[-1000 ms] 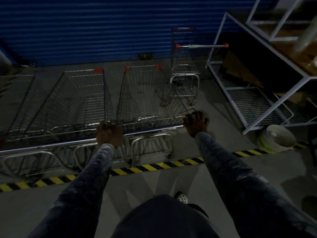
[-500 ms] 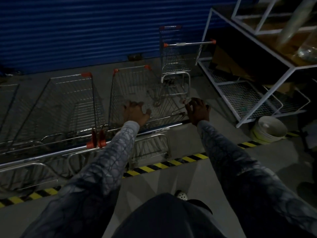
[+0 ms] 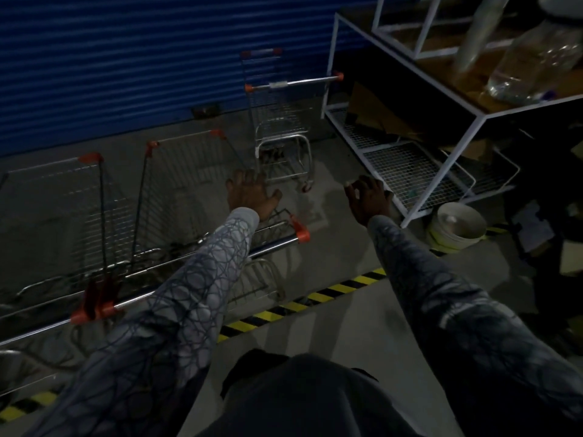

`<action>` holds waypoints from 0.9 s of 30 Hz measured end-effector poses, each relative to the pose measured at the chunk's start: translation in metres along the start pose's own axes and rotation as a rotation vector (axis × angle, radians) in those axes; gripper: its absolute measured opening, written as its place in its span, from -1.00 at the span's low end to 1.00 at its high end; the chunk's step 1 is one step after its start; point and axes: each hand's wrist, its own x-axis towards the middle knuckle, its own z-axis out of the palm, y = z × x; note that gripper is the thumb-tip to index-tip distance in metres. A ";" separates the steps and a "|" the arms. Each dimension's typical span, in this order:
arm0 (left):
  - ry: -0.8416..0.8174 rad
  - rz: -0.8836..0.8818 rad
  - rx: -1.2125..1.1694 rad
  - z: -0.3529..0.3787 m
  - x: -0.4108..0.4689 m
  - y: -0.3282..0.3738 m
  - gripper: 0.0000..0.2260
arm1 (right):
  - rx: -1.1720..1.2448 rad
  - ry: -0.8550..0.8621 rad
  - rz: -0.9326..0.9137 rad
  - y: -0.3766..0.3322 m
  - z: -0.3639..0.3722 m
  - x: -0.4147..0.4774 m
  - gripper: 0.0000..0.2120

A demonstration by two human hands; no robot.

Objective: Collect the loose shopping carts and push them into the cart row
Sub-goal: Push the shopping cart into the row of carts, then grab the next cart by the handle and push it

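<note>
We look down on a dim concrete floor (image 3: 331,313), grey and bare, crossed slantwise by a strip of yellow-and-black tape (image 3: 315,298). Beyond the tape the floor runs to a blue ribbed shutter (image 3: 126,58) that closes the far side of the room. On the left, past the tape, stands the row (image 3: 63,200), wire carts side by side with orange corner caps. The nearest cart (image 3: 189,184) has its chrome handle (image 3: 274,244) running under our left sleeve. Our left hand (image 3: 252,197) hovers over that cart's basket, palm down, fingers spread wide and gripping nothing. Our right hand (image 3: 367,198) hangs in the air to the right of the cart, over bare floor, fingers loosely bent and holding nothing. The loose cart (image 3: 277,121) stands apart from the row, up against the shutter, just left of the rack and straight ahead between our hands. A white metal rack (image 3: 407,165) fills the right side, with wire shelves low down and cardboard in the shadow behind. A clear jar (image 3: 536,58) sits on its top shelf. A white bucket (image 3: 457,222) rests on the floor at the rack's near corner, touching the tape's line. Farther right lies dark clutter that we cannot make out.
</note>
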 end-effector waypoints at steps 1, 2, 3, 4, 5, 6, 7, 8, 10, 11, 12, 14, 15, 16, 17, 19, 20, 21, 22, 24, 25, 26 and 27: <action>-0.002 -0.004 -0.006 0.004 0.004 0.005 -0.32 | 0.003 -0.021 0.006 0.005 0.001 0.005 -0.52; -0.008 -0.010 -0.016 0.007 0.007 0.009 -0.34 | -0.002 -0.045 0.013 0.009 0.004 0.009 -0.51; -0.019 -0.015 -0.021 0.010 0.011 0.014 -0.36 | -0.013 -0.069 0.014 0.014 0.007 0.014 -0.50; -0.033 -0.022 -0.021 0.014 0.016 0.018 -0.37 | -0.019 -0.085 0.010 0.019 0.012 0.020 -0.50; -0.049 -0.030 -0.015 0.017 0.022 0.022 -0.38 | -0.018 -0.090 0.006 0.023 0.016 0.028 -0.49; -0.064 -0.040 -0.003 0.020 0.028 0.025 -0.38 | -0.011 -0.093 0.007 0.024 0.021 0.036 -0.50; -0.071 -0.049 0.002 0.022 0.035 0.026 -0.38 | -0.004 -0.096 0.007 0.025 0.026 0.045 -0.51; -0.072 -0.056 0.001 0.027 0.041 0.026 -0.39 | 0.001 -0.103 0.007 0.025 0.032 0.054 -0.52; -0.050 -0.056 -0.009 0.035 0.054 0.024 -0.41 | 0.001 -0.112 -0.007 0.024 0.044 0.070 -0.56; -0.043 -0.062 -0.015 0.041 0.062 0.023 -0.42 | -0.004 -0.122 -0.018 0.023 0.051 0.080 -0.58; -0.036 -0.077 -0.018 0.046 0.073 0.022 -0.41 | -0.011 -0.128 -0.041 0.022 0.058 0.093 -0.60; -0.053 -0.127 -0.012 0.060 0.098 0.018 -0.40 | -0.006 -0.161 -0.089 0.019 0.074 0.122 -0.62; -0.073 -0.155 -0.004 0.067 0.113 0.015 -0.40 | -0.002 -0.186 -0.101 0.019 0.081 0.138 -0.63; -0.086 -0.178 -0.002 0.074 0.129 0.012 -0.40 | 0.005 -0.205 -0.113 0.019 0.091 0.155 -0.63; -0.089 -0.199 -0.005 0.079 0.146 0.009 -0.39 | 0.011 -0.214 -0.132 0.019 0.100 0.174 -0.63; -0.087 -0.243 -0.038 0.089 0.180 0.006 -0.39 | -0.005 -0.247 -0.164 0.020 0.115 0.210 -0.65; -0.079 -0.269 -0.065 0.092 0.196 0.006 -0.39 | -0.031 -0.269 -0.167 0.020 0.121 0.227 -0.65; -0.081 -0.289 -0.088 0.095 0.211 0.008 -0.39 | -0.056 -0.294 -0.156 0.020 0.124 0.243 -0.65; -0.078 -0.298 -0.108 0.095 0.224 0.011 -0.39 | -0.066 -0.315 -0.148 0.018 0.127 0.258 -0.65; -0.071 -0.294 -0.137 0.102 0.260 0.016 -0.38 | -0.060 -0.320 -0.168 0.016 0.138 0.296 -0.65; -0.084 -0.300 -0.155 0.103 0.275 0.020 -0.37 | -0.053 -0.307 -0.169 0.013 0.141 0.313 -0.65; -0.100 -0.307 -0.168 0.106 0.289 0.023 -0.34 | -0.049 -0.302 -0.178 0.011 0.142 0.329 -0.63; -0.114 -0.310 -0.170 0.110 0.301 0.026 -0.31 | -0.053 -0.312 -0.179 0.011 0.145 0.344 -0.61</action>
